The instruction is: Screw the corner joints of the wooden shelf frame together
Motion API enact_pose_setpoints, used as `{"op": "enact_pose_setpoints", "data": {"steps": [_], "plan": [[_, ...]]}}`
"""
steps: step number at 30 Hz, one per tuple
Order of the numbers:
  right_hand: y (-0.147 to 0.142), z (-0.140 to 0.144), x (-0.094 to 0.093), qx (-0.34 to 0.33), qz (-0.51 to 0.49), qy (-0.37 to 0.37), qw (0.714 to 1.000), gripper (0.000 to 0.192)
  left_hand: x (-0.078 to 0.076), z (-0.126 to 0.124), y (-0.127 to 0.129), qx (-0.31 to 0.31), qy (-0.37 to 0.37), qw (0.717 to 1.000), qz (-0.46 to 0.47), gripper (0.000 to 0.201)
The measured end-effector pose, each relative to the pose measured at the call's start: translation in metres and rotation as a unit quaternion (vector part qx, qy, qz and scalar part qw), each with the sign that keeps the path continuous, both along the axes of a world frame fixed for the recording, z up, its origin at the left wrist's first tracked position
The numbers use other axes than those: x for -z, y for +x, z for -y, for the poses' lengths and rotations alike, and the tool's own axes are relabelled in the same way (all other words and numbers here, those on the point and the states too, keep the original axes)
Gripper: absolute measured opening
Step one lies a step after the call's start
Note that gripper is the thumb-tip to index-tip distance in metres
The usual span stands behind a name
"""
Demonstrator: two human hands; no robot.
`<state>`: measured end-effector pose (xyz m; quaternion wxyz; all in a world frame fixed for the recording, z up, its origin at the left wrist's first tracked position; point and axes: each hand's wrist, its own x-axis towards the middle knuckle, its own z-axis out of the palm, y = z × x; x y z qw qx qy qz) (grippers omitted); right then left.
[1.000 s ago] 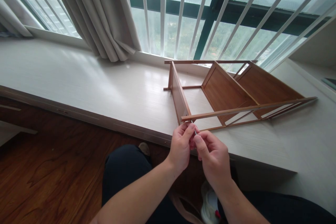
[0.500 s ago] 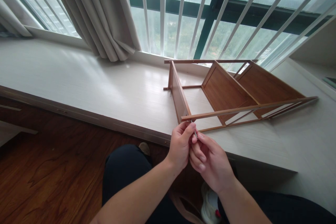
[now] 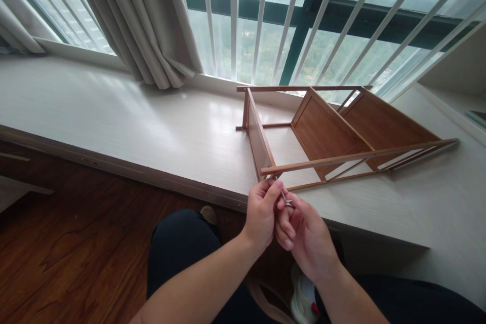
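Tightening a fastener at the near corner of a wooden shelf frame (image 3: 322, 136) laid on its side. The left hand (image 3: 261, 212) and right hand (image 3: 304, 235) are pressed together, both pinching a small metal key (image 3: 284, 195), apparently a hex key, whose tip meets the frame's corner just above the fingers. Judged step: driving a screw into the joint where the near rail (image 3: 360, 155) meets the end panel (image 3: 260, 139); the screw itself is hidden. A further turn would call for keeping the key seated while regripping. The frame is light brown, slender-railed, with two panelled dividers, lying beyond and right of the hands on the pale window ledge (image 3: 132, 126)
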<state>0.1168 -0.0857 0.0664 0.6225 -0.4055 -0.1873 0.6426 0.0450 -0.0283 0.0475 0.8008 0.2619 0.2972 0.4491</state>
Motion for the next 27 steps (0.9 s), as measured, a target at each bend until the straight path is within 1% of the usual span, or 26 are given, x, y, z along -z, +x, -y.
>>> {"op": "enact_pose_setpoints", "data": {"steps": [3,6,11,14,17,22,25,27], "plan": [[-0.0001,0.0010,-0.0003,0.009,0.042,0.025,0.999,0.031,-0.0006,-0.0010,-0.0009,-0.002,0.004,1.000,0.016,0.035],[0.0001,0.0029,0.0026,0.022,0.115,0.040,0.992,0.030,-0.0012,-0.0022,-0.0012,-0.001,0.006,1.000,0.021,0.034],[0.0009,0.0054,0.0073,0.049,0.264,0.043,0.962,0.031,-0.0015,-0.0034,-0.0007,0.000,0.017,0.999,0.031,0.031],[0.0013,0.0047,0.0064,0.055,0.326,0.046,0.942,0.031,-0.0021,-0.0042,-0.0003,-0.004,0.018,0.999,0.039,0.031],[0.0017,0.0032,0.0044,0.055,0.361,0.052,0.929,0.031,-0.0034,-0.0048,-0.0004,-0.006,0.011,0.999,0.045,0.031],[0.0027,0.0021,0.0014,0.059,0.394,0.051,0.916,0.031,-0.0049,-0.0049,-0.0003,-0.011,0.003,0.999,0.049,0.031],[0.0034,0.0012,0.0002,0.062,0.403,0.047,0.912,0.032,-0.0049,-0.0043,0.0003,-0.016,0.001,0.999,0.049,0.031],[0.0036,0.0001,-0.0001,0.063,0.396,0.046,0.915,0.033,-0.0048,-0.0039,0.0008,-0.021,-0.002,0.999,0.046,0.031]]}}
